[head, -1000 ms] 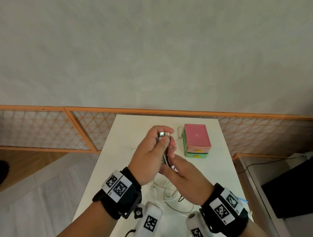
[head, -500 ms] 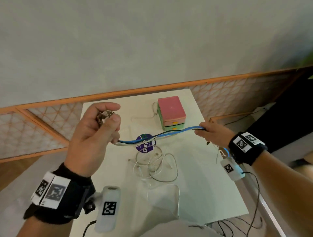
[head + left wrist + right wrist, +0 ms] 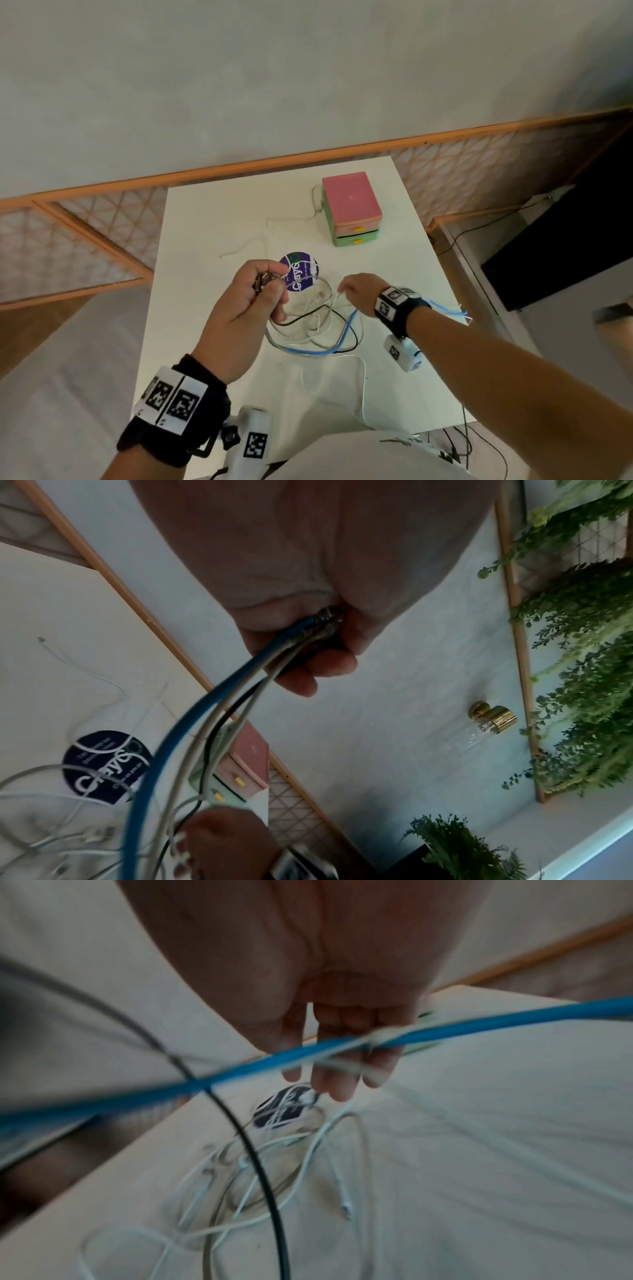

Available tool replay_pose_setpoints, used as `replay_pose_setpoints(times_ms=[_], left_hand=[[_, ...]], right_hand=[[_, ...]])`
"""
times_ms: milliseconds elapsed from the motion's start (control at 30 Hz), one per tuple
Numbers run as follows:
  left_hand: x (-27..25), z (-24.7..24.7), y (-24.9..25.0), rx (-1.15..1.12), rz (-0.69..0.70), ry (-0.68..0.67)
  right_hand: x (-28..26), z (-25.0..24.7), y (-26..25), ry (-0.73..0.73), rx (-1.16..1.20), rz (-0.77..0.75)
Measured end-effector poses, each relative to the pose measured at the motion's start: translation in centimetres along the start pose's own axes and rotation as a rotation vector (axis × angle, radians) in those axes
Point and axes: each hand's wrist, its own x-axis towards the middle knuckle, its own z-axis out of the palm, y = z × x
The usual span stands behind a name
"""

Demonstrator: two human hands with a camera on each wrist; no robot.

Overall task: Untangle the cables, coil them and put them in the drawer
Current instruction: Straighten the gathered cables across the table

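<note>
My left hand (image 3: 265,289) is raised over the white table (image 3: 205,233) and grips the metal plug ends of a cable bundle (image 3: 308,634) holding blue, grey, black and white cables. The bundle (image 3: 310,351) sags in a loop to the table and rises to my right hand (image 3: 354,291), whose fingers hold it; its blue cable (image 3: 445,1031) crosses those fingers in the blurred right wrist view. The bundle's free ends trail past my right wrist (image 3: 455,311). The pink and green drawer unit (image 3: 352,205) stands at the far right of the table, both drawers closed.
A tangle of thin white cables (image 3: 317,308) lies under my hands beside a round purple sticker (image 3: 298,275). Another thin cable (image 3: 291,219) snakes left of the drawer unit. A dark cabinet (image 3: 565,240) stands right of the table, with cords on the floor (image 3: 455,442).
My right hand first pulled the bundle taut out to the right, then came back toward the left hand, so the bundle now hangs in a slack loop. The left hand has lowered slightly.
</note>
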Motion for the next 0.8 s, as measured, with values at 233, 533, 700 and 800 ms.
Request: replay_pose_setpoints(times_ms=[233, 533, 700, 800], left_hand=[[-2.5, -0.6, -1.3, 0.047, -0.053, -0.011], [-2.8, -2.0, -3.1, -0.027, -0.129, 0.044], [-0.5, -1.3, -5.0, 0.011, -0.204, 0.05], [0.7, -0.3, -5.4, 0.052, -0.222, 0.045]], right_hand=[[4.1, 4.3, -6.0, -0.069, -0.571, -0.202], [2.3, 3.6, -6.6, 0.042, -0.528, -0.198], [-2.8, -0.7, -8.1, 0.225, 0.048, -0.296], [-6.1, -3.0, -8.6, 0.322, 0.202, -0.36]])
